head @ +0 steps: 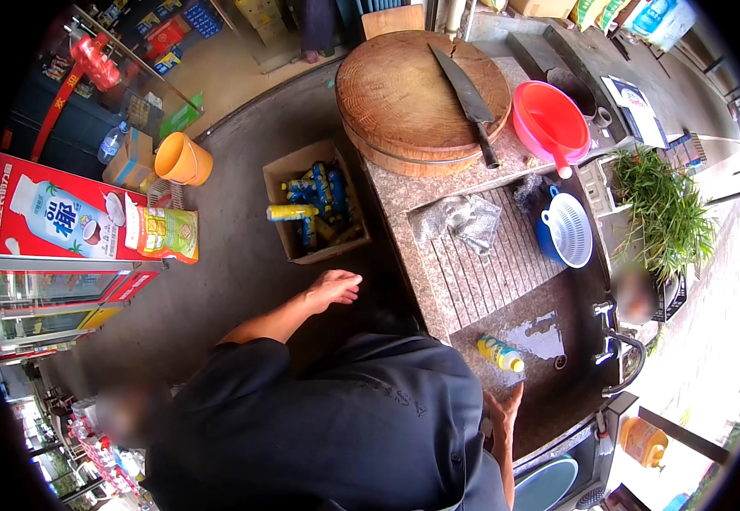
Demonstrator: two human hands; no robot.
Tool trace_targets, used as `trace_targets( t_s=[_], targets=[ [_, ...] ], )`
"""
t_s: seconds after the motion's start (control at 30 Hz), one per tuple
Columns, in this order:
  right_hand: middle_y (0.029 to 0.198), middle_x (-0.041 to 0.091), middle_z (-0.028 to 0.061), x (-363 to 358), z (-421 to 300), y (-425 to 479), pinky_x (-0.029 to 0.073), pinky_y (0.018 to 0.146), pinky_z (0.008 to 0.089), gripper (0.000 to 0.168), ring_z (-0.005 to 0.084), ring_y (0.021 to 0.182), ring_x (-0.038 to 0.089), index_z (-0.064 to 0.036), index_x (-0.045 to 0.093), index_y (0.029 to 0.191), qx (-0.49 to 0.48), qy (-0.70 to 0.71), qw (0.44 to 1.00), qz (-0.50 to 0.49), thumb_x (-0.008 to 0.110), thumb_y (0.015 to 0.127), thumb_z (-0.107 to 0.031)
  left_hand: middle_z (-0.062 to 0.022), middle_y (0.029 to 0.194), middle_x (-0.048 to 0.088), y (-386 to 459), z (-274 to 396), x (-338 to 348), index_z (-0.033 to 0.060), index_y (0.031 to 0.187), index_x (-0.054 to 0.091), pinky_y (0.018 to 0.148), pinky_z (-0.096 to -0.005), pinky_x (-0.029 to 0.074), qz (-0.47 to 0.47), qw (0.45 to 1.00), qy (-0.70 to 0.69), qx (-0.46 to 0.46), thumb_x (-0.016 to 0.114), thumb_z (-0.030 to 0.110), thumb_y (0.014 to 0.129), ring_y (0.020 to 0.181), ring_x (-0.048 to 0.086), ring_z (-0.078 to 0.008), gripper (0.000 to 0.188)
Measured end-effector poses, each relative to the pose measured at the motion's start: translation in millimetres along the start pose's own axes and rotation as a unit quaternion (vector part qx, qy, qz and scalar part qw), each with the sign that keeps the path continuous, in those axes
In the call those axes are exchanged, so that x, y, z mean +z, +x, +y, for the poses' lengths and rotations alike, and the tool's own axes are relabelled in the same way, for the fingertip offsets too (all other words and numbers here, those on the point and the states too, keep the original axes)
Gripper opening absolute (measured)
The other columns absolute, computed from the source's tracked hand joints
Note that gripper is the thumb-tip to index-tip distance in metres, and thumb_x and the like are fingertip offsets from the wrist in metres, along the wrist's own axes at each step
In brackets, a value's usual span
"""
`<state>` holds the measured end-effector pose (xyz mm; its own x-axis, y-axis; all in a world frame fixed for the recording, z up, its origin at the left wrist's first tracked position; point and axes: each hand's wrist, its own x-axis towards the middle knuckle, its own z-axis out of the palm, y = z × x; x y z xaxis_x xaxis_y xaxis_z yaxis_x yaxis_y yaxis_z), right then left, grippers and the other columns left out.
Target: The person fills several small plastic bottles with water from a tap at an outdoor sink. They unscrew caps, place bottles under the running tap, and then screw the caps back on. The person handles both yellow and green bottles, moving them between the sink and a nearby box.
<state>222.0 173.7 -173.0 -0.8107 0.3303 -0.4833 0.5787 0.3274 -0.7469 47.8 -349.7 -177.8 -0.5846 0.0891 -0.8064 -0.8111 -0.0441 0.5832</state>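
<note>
My left hand (338, 287) hangs over the floor with its fingers loosely curled together and nothing visible in it. It is below an open cardboard box (296, 254) of blue-and-yellow bottles (322, 190). One yellow bottle (291, 213) lies across the box's left edge. At the sink, my right hand (504, 405) has its thumb and a finger spread; part of it is hidden by my dark shirt. Just above its fingertips, a yellow-and-blue plastic bottle (501, 354) lies on its side in the wet stone sink (539, 389), apart from the hand.
A cleaver-like knife (462, 83) rests on a round wooden chopping block (402, 96). A grey cloth (466, 220) lies on the grooved drainboard (504, 274). Nearby are a red plastic dipper (545, 118), a colander (571, 230) and a faucet (635, 358). An orange bucket (181, 160) stands left.
</note>
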Motion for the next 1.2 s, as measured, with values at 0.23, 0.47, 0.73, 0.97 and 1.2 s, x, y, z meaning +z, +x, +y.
trace_targets(
  t_s=[0.23,0.47,0.73,0.97,1.2],
  targets=[
    [0.152,0.026,0.0214,47,-9,67,0.026,0.114,0.0384,0.112,0.0303,0.14,0.029,-0.001,0.014,0.151,-0.087,0.141,0.986,0.023,0.087,0.069,-0.023,-0.0102,0.104,0.066,-31,43,57,-0.0023,0.128,0.053,0.075,-0.0297,0.054,-0.052,0.977,0.156,0.138,0.067,0.032,0.091,0.086,0.062,-0.0142,0.052],
    [0.108,0.057,0.0101,42,-65,72,0.047,0.09,0.0337,0.067,0.021,0.099,0.056,-0.003,0.045,0.129,-0.11,0.111,0.983,0.096,0.082,0.074,-0.014,-0.0198,0.124,0.061,-62,92,157,-0.0031,0.131,0.05,0.098,-0.035,0.049,-0.208,0.882,0.322,0.274,0.07,0.03,0.09,0.117,0.059,-0.0252,0.057],
    [0.113,0.055,0.011,-48,-190,5,0.049,0.087,0.0345,0.06,0.0194,0.1,0.058,-0.003,0.037,0.127,-0.018,0.44,0.898,0.004,0.075,0.082,-0.014,-0.0235,0.14,0.044,-97,129,367,0.0005,0.14,0.039,0.109,-0.048,0.035,-0.356,0.597,0.297,0.654,0.074,0.026,0.083,0.131,0.043,-0.0378,0.072],
    [0.129,0.05,0.0135,-41,-221,-29,0.045,0.097,0.0372,0.096,0.0245,0.119,0.052,-0.006,0.028,0.143,-0.354,0.248,0.883,0.183,0.088,0.068,-0.012,-0.0152,0.108,0.064,-154,166,400,0.0005,0.108,0.062,0.087,-0.0353,0.051,-0.365,0.659,0.155,0.639,0.064,0.012,0.092,0.1,0.064,-0.0266,0.02],
    [0.097,0.067,0.0043,-74,-244,-50,0.053,0.082,0.0319,0.055,0.016,0.089,0.064,-0.004,0.059,0.114,-0.191,0.256,0.947,-0.031,0.085,0.066,-0.009,-0.0086,0.104,0.066,-200,226,409,-0.0005,0.117,0.059,0.087,-0.0282,0.052,-0.524,0.728,0.127,0.423,0.072,0.014,0.088,0.097,0.062,-0.0132,0.034]
  ],
)
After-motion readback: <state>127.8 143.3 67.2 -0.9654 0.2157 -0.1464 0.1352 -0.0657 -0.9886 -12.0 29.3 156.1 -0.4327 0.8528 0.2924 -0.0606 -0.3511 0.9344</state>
